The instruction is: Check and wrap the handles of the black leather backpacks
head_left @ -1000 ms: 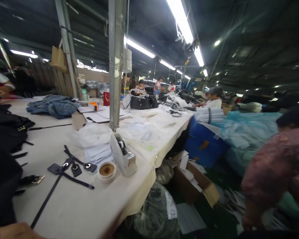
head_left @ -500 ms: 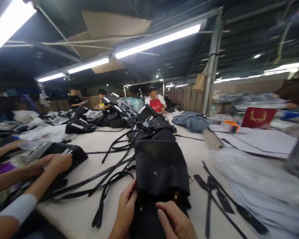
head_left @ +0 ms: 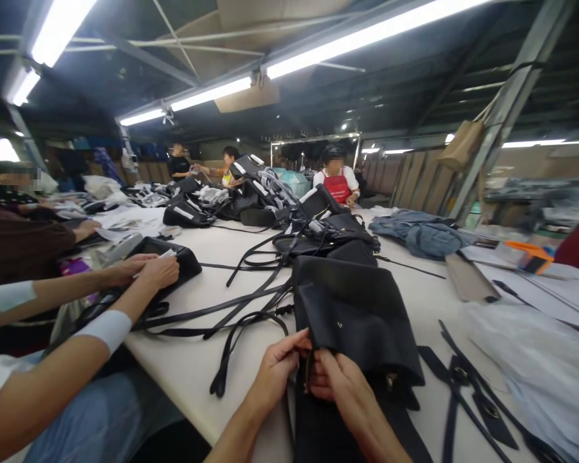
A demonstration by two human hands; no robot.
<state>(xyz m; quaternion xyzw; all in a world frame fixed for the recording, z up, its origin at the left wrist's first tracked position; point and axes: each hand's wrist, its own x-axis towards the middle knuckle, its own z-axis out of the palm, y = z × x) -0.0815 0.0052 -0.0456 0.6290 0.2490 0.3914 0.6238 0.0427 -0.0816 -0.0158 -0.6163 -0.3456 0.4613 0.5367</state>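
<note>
A black bag (head_left: 357, 315) with a small gold mark on its flap lies in front of me at the table's near side. My left hand (head_left: 280, 366) pinches the bag's left edge, just under the flap. Close beside it, my right hand (head_left: 340, 386) has its fingers curled at the same edge, partly under the flap, near a zipper. Gold hardware (head_left: 390, 381) shows to the right of my right hand. Long black straps (head_left: 231, 354) trail off to the left of the bag.
Loose black straps (head_left: 468, 386) and clear plastic sheets (head_left: 535, 360) lie at the right. A pile of black bags (head_left: 318, 225) stands behind. At the left, a co-worker's hands (head_left: 157, 270) hold another black bag. Blue-grey cloth (head_left: 415, 231) lies at the back right.
The view has turned left, so things sit further right. My right hand has moved from the bag's middle to its left edge, beside my left hand, and its fingers have closed there.
</note>
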